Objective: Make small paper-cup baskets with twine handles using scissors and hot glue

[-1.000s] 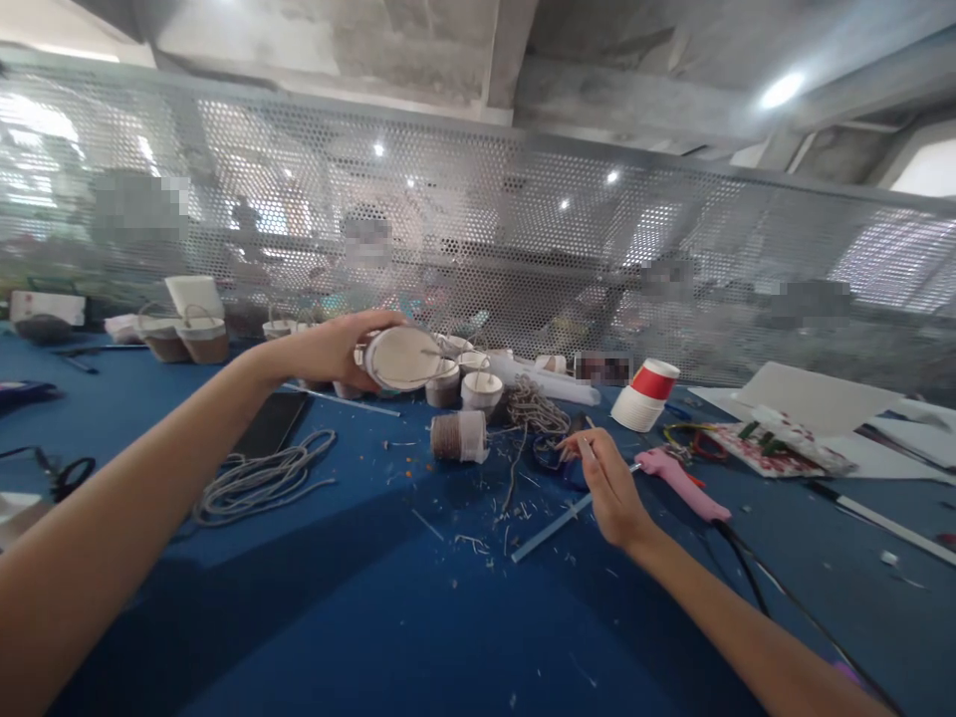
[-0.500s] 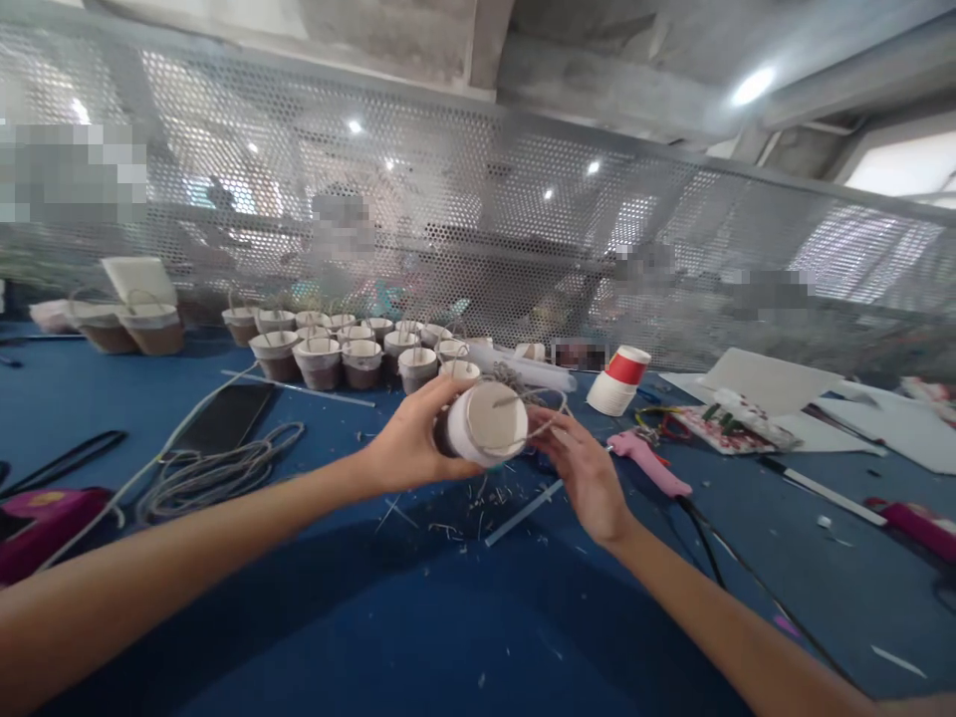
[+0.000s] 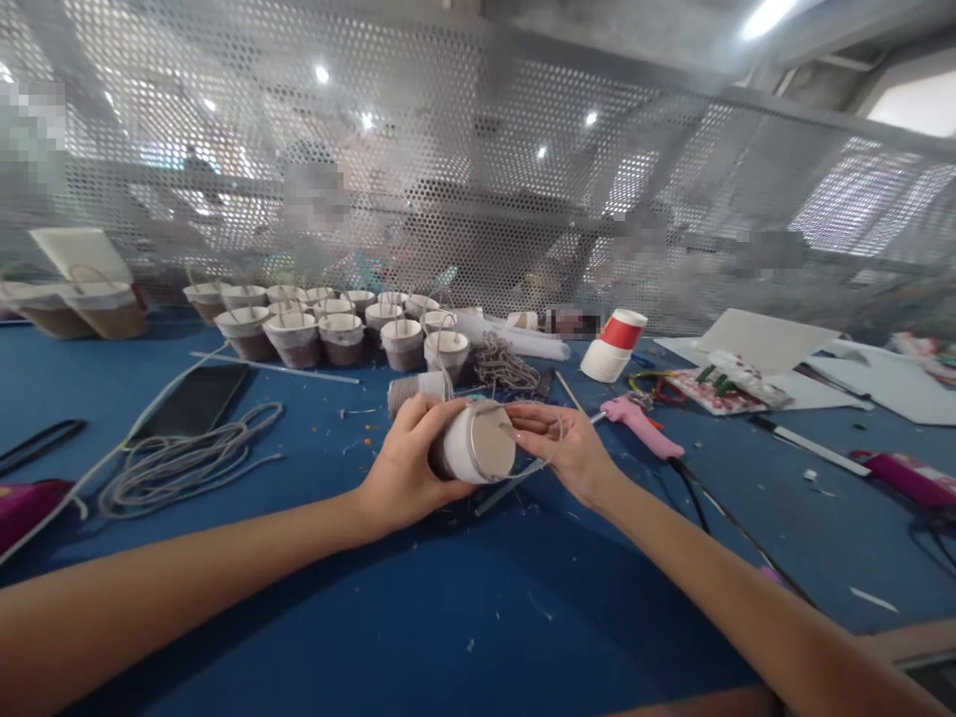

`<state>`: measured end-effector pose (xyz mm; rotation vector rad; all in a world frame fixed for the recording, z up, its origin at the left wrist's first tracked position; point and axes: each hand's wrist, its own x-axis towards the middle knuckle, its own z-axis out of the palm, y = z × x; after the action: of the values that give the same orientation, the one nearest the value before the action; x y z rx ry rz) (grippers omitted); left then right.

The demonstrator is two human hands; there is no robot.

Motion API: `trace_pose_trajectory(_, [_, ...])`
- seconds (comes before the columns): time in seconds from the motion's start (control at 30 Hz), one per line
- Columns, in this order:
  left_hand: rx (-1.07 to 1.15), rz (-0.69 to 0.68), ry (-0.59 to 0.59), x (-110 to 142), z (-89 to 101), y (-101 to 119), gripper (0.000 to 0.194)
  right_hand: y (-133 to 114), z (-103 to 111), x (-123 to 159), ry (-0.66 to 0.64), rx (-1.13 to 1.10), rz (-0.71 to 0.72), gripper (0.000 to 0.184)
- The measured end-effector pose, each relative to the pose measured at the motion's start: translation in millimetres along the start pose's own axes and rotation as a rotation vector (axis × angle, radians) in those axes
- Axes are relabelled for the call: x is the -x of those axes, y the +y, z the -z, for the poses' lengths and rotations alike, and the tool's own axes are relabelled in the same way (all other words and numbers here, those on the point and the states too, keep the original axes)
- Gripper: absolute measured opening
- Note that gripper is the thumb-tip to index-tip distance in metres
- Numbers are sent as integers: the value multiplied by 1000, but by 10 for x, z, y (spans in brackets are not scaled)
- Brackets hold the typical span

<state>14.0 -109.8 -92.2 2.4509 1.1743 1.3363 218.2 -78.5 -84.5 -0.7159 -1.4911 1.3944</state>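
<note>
My left hand [image 3: 407, 466] is wrapped round a small cup [image 3: 491, 445], tipped on its side with its pale round face toward me. Twine circles its rim, and a thin cord handle [image 3: 559, 438] loops out on the right. At that rim, my right hand [image 3: 569, 450] has thumb and fingers pinched together where the cord meets the cup; the exact contact is partly hidden. Just behind the cup lies a spool of twine [image 3: 407, 391]. A pink hot glue gun [image 3: 643, 428] rests to the right of my right hand.
Several similar handled cups [image 3: 342, 339] stand in rows at the back left. A stack of paper cups [image 3: 606, 360] leans at centre right. Coiled cord [image 3: 201, 468] and a dark phone [image 3: 195, 398] lie left. Scraps and a clear glue stick [image 3: 508, 488] litter the blue table [image 3: 418, 617].
The view has tilted down and shifted. The cup has turned slightly, and my right fingers have closed in on its rim. The spool behind the cup now shows.
</note>
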Motion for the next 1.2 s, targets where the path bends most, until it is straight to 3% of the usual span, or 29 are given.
trace_pose_trajectory(0.6, [-32,-35,20,12,-3,-37,68,47,42,2,4,36,-36,28])
trace_pose_trajectory(1.2, [-94,-141,29,30,1,-19,72,-31,-37,46,-19,64,53,29])
